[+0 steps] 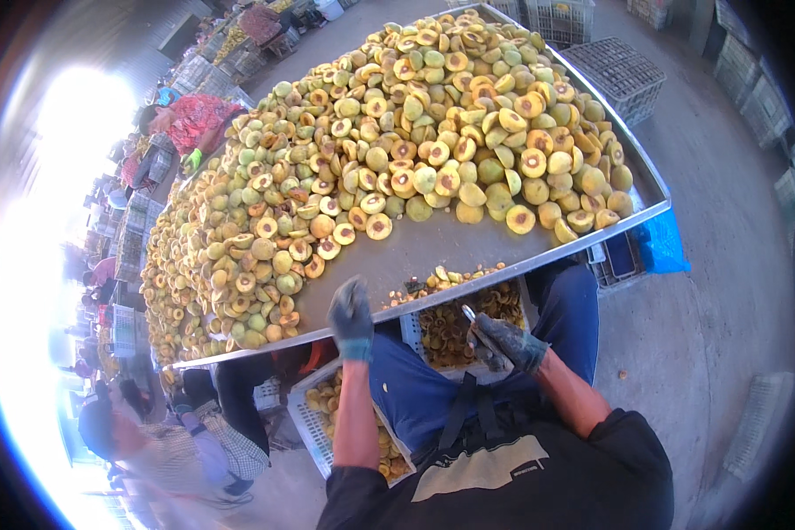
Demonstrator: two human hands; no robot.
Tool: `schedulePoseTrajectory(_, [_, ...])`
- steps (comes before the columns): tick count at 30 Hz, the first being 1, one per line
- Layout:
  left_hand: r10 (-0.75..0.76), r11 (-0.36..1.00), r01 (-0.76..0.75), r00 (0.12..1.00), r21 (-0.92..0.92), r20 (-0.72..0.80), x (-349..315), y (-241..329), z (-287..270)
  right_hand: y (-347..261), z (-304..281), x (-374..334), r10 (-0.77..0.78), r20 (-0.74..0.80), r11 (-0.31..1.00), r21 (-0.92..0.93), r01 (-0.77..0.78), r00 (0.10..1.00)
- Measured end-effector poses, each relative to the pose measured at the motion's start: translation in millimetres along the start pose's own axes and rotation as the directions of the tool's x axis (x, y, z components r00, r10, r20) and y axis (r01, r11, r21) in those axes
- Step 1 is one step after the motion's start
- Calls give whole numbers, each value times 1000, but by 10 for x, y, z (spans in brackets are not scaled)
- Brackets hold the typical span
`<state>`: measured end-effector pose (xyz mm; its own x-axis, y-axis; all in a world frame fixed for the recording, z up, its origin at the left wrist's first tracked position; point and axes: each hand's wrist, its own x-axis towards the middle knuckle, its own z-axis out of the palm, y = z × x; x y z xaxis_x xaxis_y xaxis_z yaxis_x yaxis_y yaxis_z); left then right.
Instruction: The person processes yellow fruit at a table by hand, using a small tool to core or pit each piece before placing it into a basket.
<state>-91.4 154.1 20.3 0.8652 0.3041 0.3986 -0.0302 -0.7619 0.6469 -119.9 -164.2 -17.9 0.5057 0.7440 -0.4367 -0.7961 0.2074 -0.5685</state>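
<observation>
My left hand [352, 318], in a dark blue-grey glove, rests on the front rim of a long metal table [450, 247], fingers together and holding nothing I can see. My right hand [508, 340], gloved the same way, is closed around a small pitting tool [470, 314] with a metal tip, held over a white crate of pits and scraps [446, 336] between my knees. The table is heaped with halved yellow-green peaches [397, 150]. A few pits and scraps [442, 278] lie at the table's near edge.
A second white crate with peach halves [327, 415] sits below my left arm. Another person [185, 119] works at the table's far left, and one sits at the lower left [177, 442]. Empty plastic crates [618, 75] stand on the concrete floor to the right, near a blue bag [658, 247].
</observation>
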Motion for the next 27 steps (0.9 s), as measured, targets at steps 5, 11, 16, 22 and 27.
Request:
schedulePoseTrajectory(5, [-251, 946, 236, 967, 222, 38, 968, -322, 883, -23, 89, -107, -136, -127, 982, -145, 118, 982])
schedulePoseTrajectory(11, [-415, 820, 399, 908, 410, -55, 1190, -528, 1504, 6, 40, -79, -94, -183, 994, -68, 83, 979])
schedulePoseTrajectory(16, [-375, 915, 403, 865, -14, 333, 980, -610, 1380, -47, 168, -128, -76, -165, 983, -179, 46, 983])
schedulePoseTrajectory(22, [-129, 119, 679, 734, -724, 667, 174, 432, 753, -178, 356, -183, -305, -105, 895, -373, 247, 947])
schedulePoseTrajectory(27, [-192, -305, 548, 766, -779, 613, -337, 824, 585, -244, 621, -52, -678, 1, 446, -795, 412, 735])
